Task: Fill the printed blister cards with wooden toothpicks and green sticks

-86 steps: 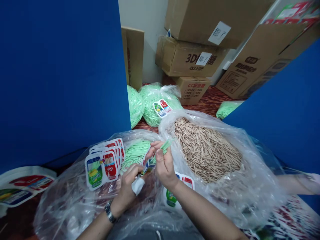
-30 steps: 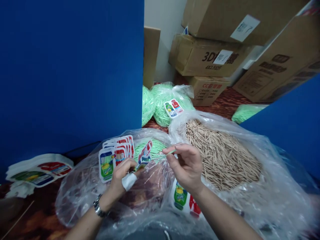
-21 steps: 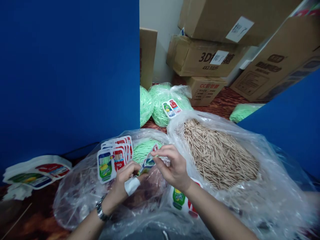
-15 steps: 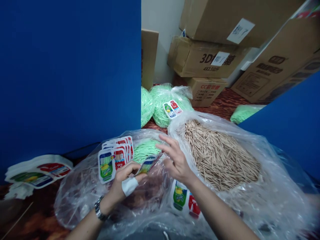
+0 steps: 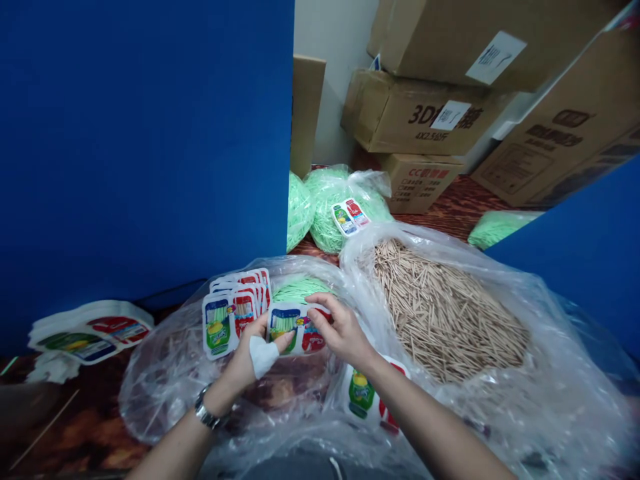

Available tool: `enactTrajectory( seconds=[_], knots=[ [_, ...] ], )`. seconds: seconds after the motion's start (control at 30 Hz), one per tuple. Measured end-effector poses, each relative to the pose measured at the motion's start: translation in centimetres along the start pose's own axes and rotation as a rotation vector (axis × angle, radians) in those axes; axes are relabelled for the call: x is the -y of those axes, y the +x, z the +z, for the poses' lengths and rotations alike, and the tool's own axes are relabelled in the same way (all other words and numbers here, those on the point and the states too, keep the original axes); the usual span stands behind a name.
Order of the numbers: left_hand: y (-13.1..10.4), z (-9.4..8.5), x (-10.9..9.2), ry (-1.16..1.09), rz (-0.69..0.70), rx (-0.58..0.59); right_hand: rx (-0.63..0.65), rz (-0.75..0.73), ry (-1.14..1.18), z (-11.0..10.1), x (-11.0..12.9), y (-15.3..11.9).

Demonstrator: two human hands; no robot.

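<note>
Holding a small flat printed packet with a green half and a red half point(image 5: 294, 328) between both hands, we judge the step in hand to be the closing or squaring-up of a filled packet, with green sticks showing through its window. Our left hand point(image 5: 253, 352), with a white bandage wrapped round the thumb point(image 5: 262, 355) and a metal wristwatch point(image 5: 205, 415) on the wrist, pinches the packet's left lower edge, thumb in front and fingers behind. Our right hand point(image 5: 341, 331) closes on the right edge, fingertips curled over the top and thumb pressing the red face. Both forearms come up from the bottom of the view and meet just above the crumpled clear plastic bag point(image 5: 165, 373) in front of us. The packet sits face-up toward us, just beside the fanned stack of matching printed packets point(image 5: 235, 310) on that bag and in front of the loose pale green sticks point(image 5: 303, 290). To the right lies an open clear bag heaped with tan wooden sticks point(image 5: 445, 313). As we read it, the next move calls for a firm, even pinch so the contents stay in, then a clear spot on the stack to set it down.
</note>
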State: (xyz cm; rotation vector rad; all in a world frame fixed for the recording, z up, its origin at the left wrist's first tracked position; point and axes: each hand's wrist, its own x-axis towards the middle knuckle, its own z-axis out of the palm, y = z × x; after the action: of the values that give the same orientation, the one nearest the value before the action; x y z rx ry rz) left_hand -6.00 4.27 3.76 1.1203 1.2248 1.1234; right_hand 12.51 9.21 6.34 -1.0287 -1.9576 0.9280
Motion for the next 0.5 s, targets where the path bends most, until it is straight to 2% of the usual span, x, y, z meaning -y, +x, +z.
enactTrajectory(
  seconds=[0.13, 0.27, 0.4, 0.47, 0.5],
  knots=[
    [-1.4, -1.0, 0.7, 0.006, -0.037, 0.045, 0.16, -0.026, -0.047, -0.1, 0.2, -0.7],
    [-3.3, -3.3, 1.3, 0.061, -0.086, 0.005, 0.286, -0.029, -0.157, -3.0, -1.1, -2.4],
    [-4.0, -6.9, 2.2, 0.187, -0.1, -0.173, 0.447, 0.119, -0.619, -7.2, -4.5, -5.2],
    [-3.7, -8.9, 2.9, 0.394, -0.01, -0.315, 0.503, 0.184, -0.818, -8.7, -5.9, -6.9],
    [-3.4, -9.9, 3.2, 0.569, 0.057, -0.421, 0.523, 0.206, -0.886, -9.2, -6.3, -7.7]
  ],
)
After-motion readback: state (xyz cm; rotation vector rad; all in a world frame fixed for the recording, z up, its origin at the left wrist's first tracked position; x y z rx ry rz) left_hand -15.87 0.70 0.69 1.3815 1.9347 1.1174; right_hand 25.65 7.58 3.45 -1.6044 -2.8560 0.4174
